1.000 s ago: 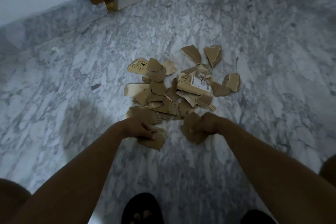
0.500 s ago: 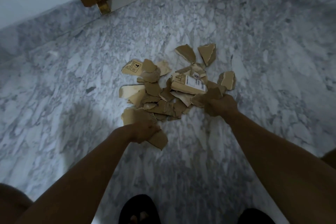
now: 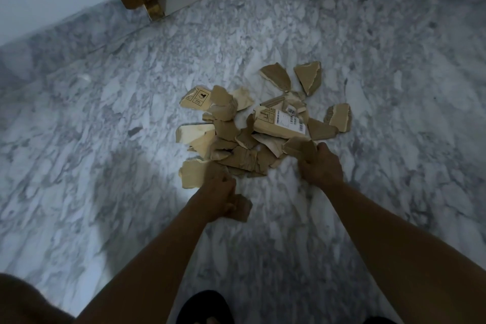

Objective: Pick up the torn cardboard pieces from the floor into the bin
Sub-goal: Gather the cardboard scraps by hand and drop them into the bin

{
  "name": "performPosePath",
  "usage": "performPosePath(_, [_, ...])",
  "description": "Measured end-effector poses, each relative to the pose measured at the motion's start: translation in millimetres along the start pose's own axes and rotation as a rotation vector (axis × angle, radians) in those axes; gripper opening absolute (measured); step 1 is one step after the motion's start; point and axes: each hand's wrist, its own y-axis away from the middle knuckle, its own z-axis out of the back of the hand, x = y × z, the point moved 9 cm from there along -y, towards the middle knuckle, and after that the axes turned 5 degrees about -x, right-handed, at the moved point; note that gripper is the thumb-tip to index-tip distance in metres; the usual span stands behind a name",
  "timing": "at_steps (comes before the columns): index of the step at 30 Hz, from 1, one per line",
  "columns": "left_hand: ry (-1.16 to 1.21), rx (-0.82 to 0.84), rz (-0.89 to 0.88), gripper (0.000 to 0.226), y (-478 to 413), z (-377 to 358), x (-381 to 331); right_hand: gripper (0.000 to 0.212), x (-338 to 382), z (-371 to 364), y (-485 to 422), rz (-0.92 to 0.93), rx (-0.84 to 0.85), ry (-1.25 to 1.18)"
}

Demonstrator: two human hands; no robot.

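Holding a scrap (image 3: 242, 209) in the curled left hand (image 3: 218, 197) and another in the right hand (image 3: 320, 166), with the pile (image 3: 231, 129) just ahead on the floor (image 3: 105, 192), nearest the right hand; no bin seen.

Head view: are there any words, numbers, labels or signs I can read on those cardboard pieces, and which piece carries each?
No text is clear enough to quote.
On the far-left piece: boxed handling pictograms, no legible words.
On the large piece: a white shipping label with barcodes, print too small to read; boxed symbols beside it, unreadable.
On the small barcode sticker just behind it: blurred.
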Motion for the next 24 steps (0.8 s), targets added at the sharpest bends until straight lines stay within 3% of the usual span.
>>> performPosePath(7, [0.101,0.095,0.058,0.005,-6.2,-12.3,-12.5,0.057,-28.6,-14.3,-12.5,-0.273,-0.002,-0.257])
performPosePath(10, [0.149,0.13,0.177,0.021,-7.3,-14.9,-10.5,0.04,-35.4,-15.8,-12.5,-0.303,0.059,-0.269])
performPosePath(13, [0.308,0.186,0.262,0.011,-7.6,-11.4,-3.9,0.041,-51.1,-15.4,-10.3,-0.3,0.149,-0.261])
performPosePath(17, [0.464,0.188,0.298,0.021,-8.1,25.8,19.8,0.033,-51.5,-12.9,-1.8,-0.234,0.387,-0.179])
performPosePath(21, [0.277,0.159,0.272,0.013,-5.4,54.9,54.3,0.022,-12.1,-20.5,22.5,-0.096,0.696,-0.017])
performPosePath(24, [0.221,0.183,0.263,0.019,2.1,36.3,64.3,0.018,40.2,-32.2,29.7,0.129,0.712,-0.016])
